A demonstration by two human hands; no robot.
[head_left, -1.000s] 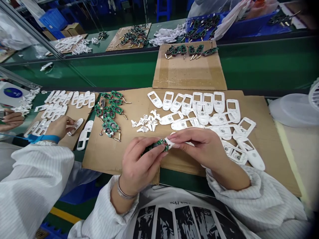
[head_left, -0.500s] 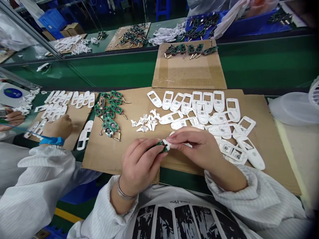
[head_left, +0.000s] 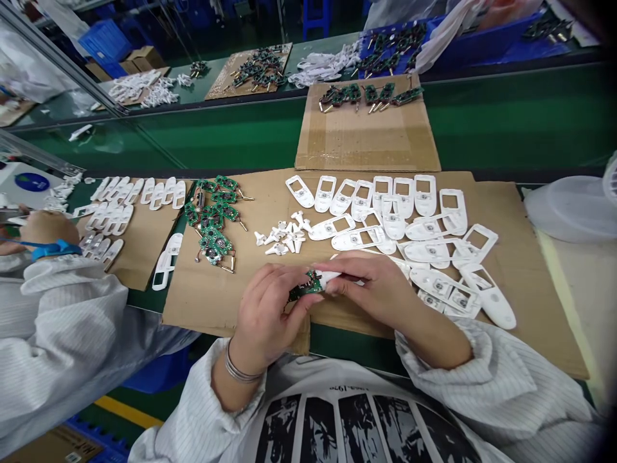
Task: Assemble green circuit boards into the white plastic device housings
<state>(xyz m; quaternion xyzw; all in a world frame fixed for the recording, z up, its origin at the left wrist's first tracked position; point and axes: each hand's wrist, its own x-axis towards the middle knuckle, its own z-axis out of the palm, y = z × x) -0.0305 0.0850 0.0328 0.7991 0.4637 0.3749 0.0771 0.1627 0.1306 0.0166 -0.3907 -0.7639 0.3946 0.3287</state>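
Between the thumb and fingers of my left hand [head_left: 272,308] is a green circuit board [head_left: 304,287]. My right hand [head_left: 373,283] pinches a small white plastic part [head_left: 328,278] that meets the board's right end; whether it is seated there I cannot tell. Just behind my hands lies a small pile of white plastic pieces [head_left: 289,239]. Several more circuit boards [head_left: 215,244], with metal pieces wired to them, are heaped to the left. White plastic housings [head_left: 424,196] with rectangular openings spread out behind and beside my right hand, some overlapping.
The cardboard sheet [head_left: 202,308] covers the green bench. At the left, a co-worker's hand [head_left: 51,231] with a blue wrist strap is beside rows of white housings [head_left: 108,215]. A raised cardboard piece [head_left: 366,141] holds more boards at the back. A translucent container [head_left: 569,209] stands right.
My left fingers have shifted, showing more of the circuit board, and more of the white part shows in my right fingers. The co-worker's hand has moved left, away from the housings.
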